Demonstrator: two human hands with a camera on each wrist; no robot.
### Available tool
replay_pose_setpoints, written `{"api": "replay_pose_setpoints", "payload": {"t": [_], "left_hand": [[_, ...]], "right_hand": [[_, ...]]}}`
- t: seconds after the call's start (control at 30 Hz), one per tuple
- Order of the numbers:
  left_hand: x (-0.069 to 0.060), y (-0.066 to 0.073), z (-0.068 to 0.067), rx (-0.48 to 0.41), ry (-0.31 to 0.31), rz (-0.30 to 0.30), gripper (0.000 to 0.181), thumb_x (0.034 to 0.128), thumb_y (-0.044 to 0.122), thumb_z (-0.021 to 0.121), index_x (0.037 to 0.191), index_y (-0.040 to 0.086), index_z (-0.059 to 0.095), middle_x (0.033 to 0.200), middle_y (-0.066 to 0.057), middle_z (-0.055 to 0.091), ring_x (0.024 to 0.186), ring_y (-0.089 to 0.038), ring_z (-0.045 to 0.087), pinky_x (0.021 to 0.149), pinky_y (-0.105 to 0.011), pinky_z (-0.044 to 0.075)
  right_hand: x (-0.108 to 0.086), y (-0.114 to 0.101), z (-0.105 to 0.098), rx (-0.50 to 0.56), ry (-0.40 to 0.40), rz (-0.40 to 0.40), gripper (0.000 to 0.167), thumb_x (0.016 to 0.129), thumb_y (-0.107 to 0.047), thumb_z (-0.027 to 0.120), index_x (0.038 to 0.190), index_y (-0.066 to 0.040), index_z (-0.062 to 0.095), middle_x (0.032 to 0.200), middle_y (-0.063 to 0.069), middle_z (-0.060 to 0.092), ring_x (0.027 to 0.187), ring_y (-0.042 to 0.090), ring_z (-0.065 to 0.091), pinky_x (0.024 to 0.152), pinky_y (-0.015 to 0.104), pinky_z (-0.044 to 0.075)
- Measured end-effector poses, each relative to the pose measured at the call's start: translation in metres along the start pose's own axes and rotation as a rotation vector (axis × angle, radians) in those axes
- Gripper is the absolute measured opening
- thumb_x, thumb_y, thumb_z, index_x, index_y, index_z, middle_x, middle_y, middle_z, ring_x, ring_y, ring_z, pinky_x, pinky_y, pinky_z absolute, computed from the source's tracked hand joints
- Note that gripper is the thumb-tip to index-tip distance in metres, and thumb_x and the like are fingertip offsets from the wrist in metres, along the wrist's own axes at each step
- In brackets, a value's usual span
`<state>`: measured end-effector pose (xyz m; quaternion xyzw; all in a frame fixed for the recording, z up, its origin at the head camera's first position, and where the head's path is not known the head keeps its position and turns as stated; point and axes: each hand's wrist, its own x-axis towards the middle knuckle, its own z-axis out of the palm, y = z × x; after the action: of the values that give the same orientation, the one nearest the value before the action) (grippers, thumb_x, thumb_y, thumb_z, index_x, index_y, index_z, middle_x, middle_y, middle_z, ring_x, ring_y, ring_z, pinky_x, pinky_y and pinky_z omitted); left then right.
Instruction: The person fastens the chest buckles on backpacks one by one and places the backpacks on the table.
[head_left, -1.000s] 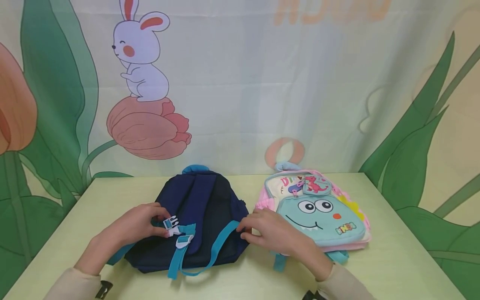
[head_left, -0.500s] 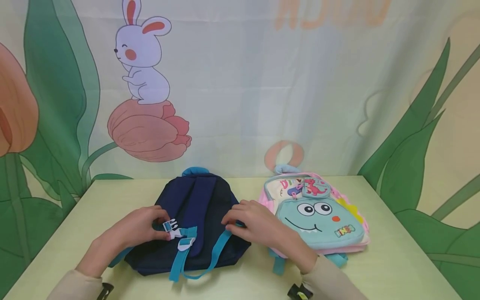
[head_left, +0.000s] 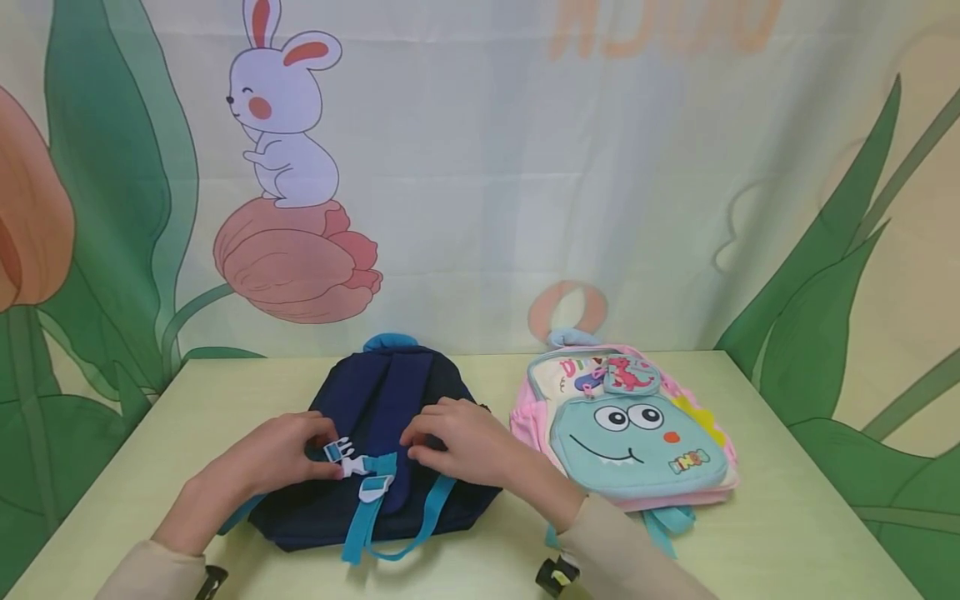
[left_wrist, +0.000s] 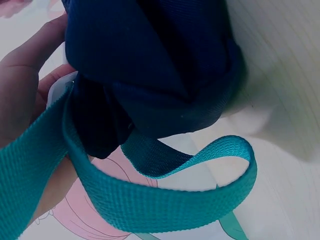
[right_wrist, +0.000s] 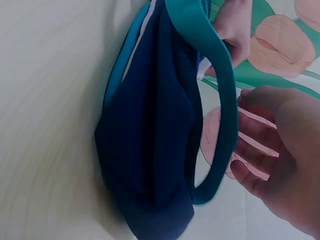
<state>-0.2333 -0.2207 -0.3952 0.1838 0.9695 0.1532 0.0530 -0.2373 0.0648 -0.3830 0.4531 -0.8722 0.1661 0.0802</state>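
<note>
A printed backdrop [head_left: 465, 183] fills the far side, a rabbit seated on a tulip; before it runs the pale table [head_left: 780, 508]; left of its middle is a navy backpack [head_left: 378, 400], its strapped back facing the person, and to the right, near it, a pink-and-teal backpack [head_left: 637, 442] with a cartoon face.

Then the hands: the left hand [head_left: 277, 454] has its grip closed in a pinch about a white pronged buckle [head_left: 336, 452]; the right hand [head_left: 465, 437] is over the navy backpack's back, its grip loosely curved, thumb and forefinger apart, holding nothing.

Smaller again, a turquoise strap [head_left: 433, 512] hangs in a loop at the backpack's front; the right wrist view shows the right fingers just beside it, though I cannot tell whether they touch, and also the pack's pale side piping [right_wrist: 137, 42], hidden from the head view.
</note>
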Motion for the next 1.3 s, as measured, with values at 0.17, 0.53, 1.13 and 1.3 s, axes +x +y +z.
{"api": "replay_pose_setpoints", "payload": {"t": [0.17,0.53,1.13,1.3], "left_hand": [[0.001,-0.001,-0.001,-0.013,0.002,0.007,0.036,0.0736,0.042,0.086,0.094,0.017,0.071,0.085,0.005,0.061,0.079,-0.014,0.054,0.072,-0.032,0.050],[0.001,-0.012,-0.003,-0.081,0.005,0.069,0.029,0.0775,0.038,0.084,0.095,0.018,0.072,0.085,0.009,0.062,0.079,-0.011,0.055,0.072,-0.029,0.050],[-0.002,-0.018,-0.008,-0.184,-0.034,0.059,0.030,0.0806,0.026,0.082,0.104,0.009,0.075,0.090,0.004,0.066,0.081,-0.011,0.060,0.067,-0.023,0.051],[-0.004,-0.018,-0.008,-0.190,-0.046,0.085,0.030,0.0823,0.028,0.081,0.106,0.010,0.076,0.088,0.006,0.064,0.077,-0.010,0.055,0.064,-0.023,0.048]], "right_hand": [[0.014,-0.006,0.006,0.003,-0.034,0.026,0.019,0.097,-0.030,0.064,0.112,-0.022,0.074,0.105,-0.011,0.071,0.097,0.008,0.060,0.083,0.020,0.048],[0.040,-0.013,0.024,0.003,-0.079,0.001,0.020,0.097,-0.031,0.064,0.113,-0.024,0.073,0.108,-0.011,0.070,0.093,0.005,0.058,0.078,0.014,0.045],[0.054,-0.024,0.043,-0.066,-0.143,0.032,0.024,0.094,-0.039,0.068,0.115,-0.028,0.073,0.111,-0.011,0.069,0.092,0.006,0.057,0.077,0.016,0.045],[0.053,-0.025,0.047,-0.074,-0.177,0.054,0.026,0.093,-0.040,0.069,0.116,-0.030,0.072,0.111,-0.013,0.069,0.091,0.006,0.053,0.075,0.015,0.043]]}}
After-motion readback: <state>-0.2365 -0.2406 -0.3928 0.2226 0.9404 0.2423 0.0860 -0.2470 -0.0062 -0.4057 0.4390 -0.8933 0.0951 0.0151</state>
